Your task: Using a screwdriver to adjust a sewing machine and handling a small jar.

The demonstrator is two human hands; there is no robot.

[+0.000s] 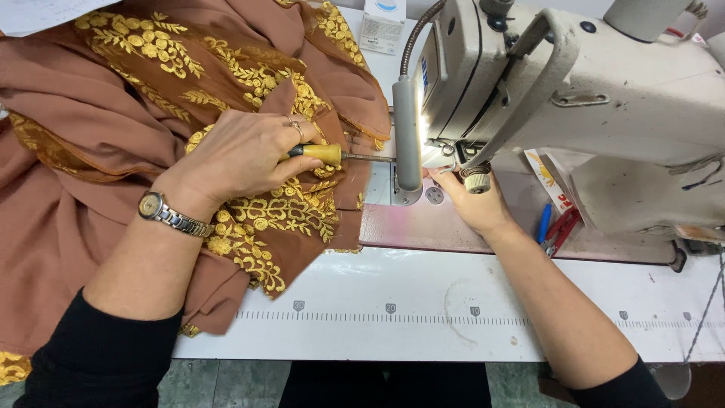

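In the head view, the left hand [242, 155] is clenched around the yellow handle of a screwdriver [332, 155], whose thin metal shaft runs right toward the needle area of the sewing machine [604, 98]. The hand rests on a heap of brown fabric with gold embroidery [113, 113] that covers the left part of the white table [423, 302] and spills over its near edge. A metal wristwatch [162, 211] sits on the left wrist, a ring on one finger, and a black sleeve covers the forearm nearer the camera.

The right hand [476, 200] reaches up under the head of the cream machine, just right of the screwdriver's tip; its fingers are tucked beneath the lit part, so I cannot tell whether they grip anything. A small ribbed knob [477, 181] shows just in front of that hand.

A grey lamp on a flexible neck [406, 136] stands between the two hands. Further right, a blue pen [544, 222] and red-handled snips [563, 229] lie on the machine bed. A small white box [381, 26] stands at the far edge.
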